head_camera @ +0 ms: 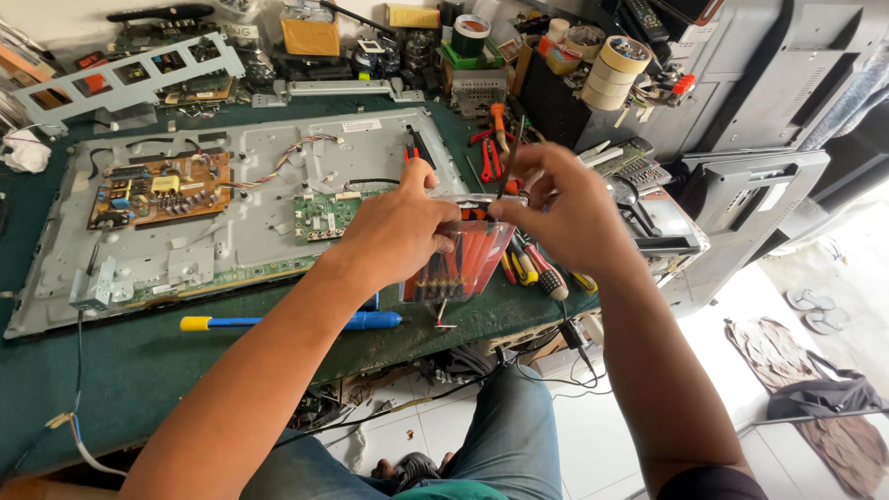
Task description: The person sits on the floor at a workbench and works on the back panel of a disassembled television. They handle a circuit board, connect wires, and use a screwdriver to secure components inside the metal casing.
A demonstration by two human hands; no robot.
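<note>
Both hands meet just right of the frame's centre over a clear plastic pouch of red-handled screwdrivers [456, 264]. The left hand [394, 231] is closed on the pouch's upper left corner, thumb on top and fingers curled beneath, so the pouch hangs from that pinch. The right hand [565, 208] is closed at the pouch's upper right edge, where its fingertips pinch a thin dark tool shaft [509, 162] that points up and slightly right, toward the top of the frame; whether these fingers also grip the pouch rim cannot be told.

The pouch lies directly between the two grips and below them. Its long axis runs nearly vertical in the picture, leaning a little to the left at the bottom, with the opening at the top under the fingers and the metal tips at the lower end. Both hands are equally near its mouth; the left carries its weight.

The pouch is transparent and slightly glossy, with a row of slim red handles side by side and dark blades showing at the bottom.

Just beyond, at centre right, loose red and yellow-handled screwdrivers [532, 268] lie on the green workbench mat [139, 361]. Lower left of the pouch rests a blue screwdriver with a yellow cap [292, 321]. Farther left spreads the grey metal back panel of a flat screen [231, 222], bearing a brown power board [157, 190] and a green main board [329, 213].
</note>
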